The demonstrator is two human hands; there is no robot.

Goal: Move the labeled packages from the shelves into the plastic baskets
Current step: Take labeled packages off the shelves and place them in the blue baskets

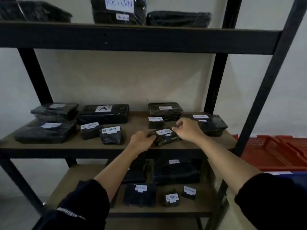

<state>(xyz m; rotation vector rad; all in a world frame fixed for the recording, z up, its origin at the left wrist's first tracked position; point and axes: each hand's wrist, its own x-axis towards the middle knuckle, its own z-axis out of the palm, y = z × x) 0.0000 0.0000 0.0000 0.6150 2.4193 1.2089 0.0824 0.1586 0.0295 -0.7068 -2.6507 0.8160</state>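
Middle shelf [93, 146], front edge, right of centre: 1 small black-wrapped pkg [166, 136] marked RETURN, lying flat, slightly skewed. Both hands on it.

Left hand [141, 141]: fingers curled round the pkg's left end, gripping it. Right hand [187, 128]: fingers bent, tips at the pkg's upper right corner by the label; view is blurred here, so it appears to pinch that corner but I can't confirm full contact.

Handling, as judged: small, prob. light; wrap is glossy film with creases, so likely slick and a bit soft on the surface over a firmer block inside. Best hold is across the 2 short ends, as now, not by the paper label, which could peel. No sign of fragility.

Neighbours: another RETURN pkg [155, 122] just behind, a larger tray pkg [211, 124] to the right, close to the right wrist. Lift should go straight up and out to avoid dragging those.

Destination: red basket [272, 151] low on the right, beyond the rack post; a blue one below it, mostly cut off.
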